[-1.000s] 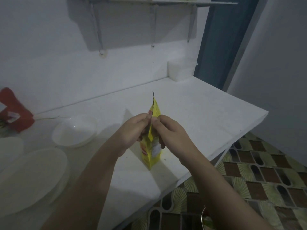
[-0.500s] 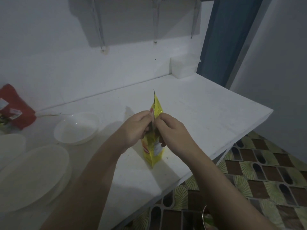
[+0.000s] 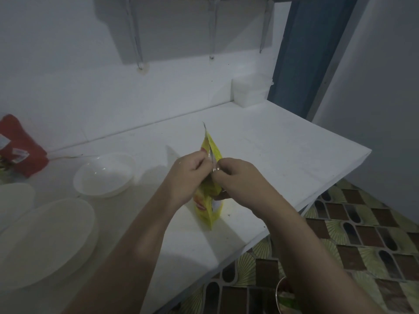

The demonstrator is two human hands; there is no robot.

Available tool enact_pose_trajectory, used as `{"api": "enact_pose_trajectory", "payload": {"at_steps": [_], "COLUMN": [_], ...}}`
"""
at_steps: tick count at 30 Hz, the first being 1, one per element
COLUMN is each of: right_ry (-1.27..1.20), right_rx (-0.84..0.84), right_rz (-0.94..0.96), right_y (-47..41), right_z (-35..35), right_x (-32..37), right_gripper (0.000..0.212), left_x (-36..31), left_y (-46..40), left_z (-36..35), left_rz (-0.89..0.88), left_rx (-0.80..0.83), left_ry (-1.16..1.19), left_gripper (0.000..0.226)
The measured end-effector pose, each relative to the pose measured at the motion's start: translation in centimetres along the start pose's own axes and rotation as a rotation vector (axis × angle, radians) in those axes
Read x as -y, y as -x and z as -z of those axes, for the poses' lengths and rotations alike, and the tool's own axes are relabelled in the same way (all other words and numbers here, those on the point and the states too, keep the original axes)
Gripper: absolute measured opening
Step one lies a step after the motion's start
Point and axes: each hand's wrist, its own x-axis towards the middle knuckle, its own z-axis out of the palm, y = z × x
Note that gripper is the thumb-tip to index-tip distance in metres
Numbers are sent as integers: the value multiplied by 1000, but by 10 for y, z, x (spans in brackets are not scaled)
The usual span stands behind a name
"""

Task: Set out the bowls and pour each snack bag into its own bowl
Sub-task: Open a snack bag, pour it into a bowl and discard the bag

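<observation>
A yellow snack bag (image 3: pixel 209 208) stands upright above the white counter, edge toward me. My left hand (image 3: pixel 189 177) pinches its top seam from the left and my right hand (image 3: pixel 238 180) pinches it from the right, knuckles almost touching. A silvery strip of the seam shows between the thumbs, and one top corner sticks up behind them. A white bowl (image 3: pixel 104 174) sits on the counter to the left, with nothing in it. A red snack bag (image 3: pixel 21 147) lies against the wall at the far left.
Two large white oval plates or bowls (image 3: pixel 45 241) lie at the near left. A white box (image 3: pixel 250 91) stands in the back corner by a blue door frame. The counter edge (image 3: pixel 317 200) runs diagonally on the right, with patterned floor tiles below. Shelf brackets hang above.
Both hands have pulled slightly apart at the bag's top, and the seam has begun to part, showing silver lining. The view has tilted down a little.
</observation>
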Motion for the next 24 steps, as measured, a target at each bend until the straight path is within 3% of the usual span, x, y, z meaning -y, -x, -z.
{"api": "enact_pose_trajectory", "payload": {"at_steps": [6, 11, 16, 19, 24], "right_ry": [6, 289, 403, 477, 424], "right_rx": [-138, -321, -214, -115, -318], "right_rz": [-56, 35, 2, -38, 1], "right_y": [-2, -3, -3, -13, -20], "right_z": [15, 13, 18, 27, 30], "right_x": [4, 7, 6, 10, 8], "right_gripper": [38, 27, 27, 27, 27], "left_x": [-7, -14, -11, -13, -20], "left_y": [-2, -2, 4, 4, 1], "left_z": [-2, -10, -15, -16, -11], "left_rz": [-49, -70, -30, -49, -21], "left_rx": [-67, -188, -132, -75, -115], "left_ry": [-55, -100, -85, -99, -122], "left_gripper": [41, 34, 43, 36, 29]}}
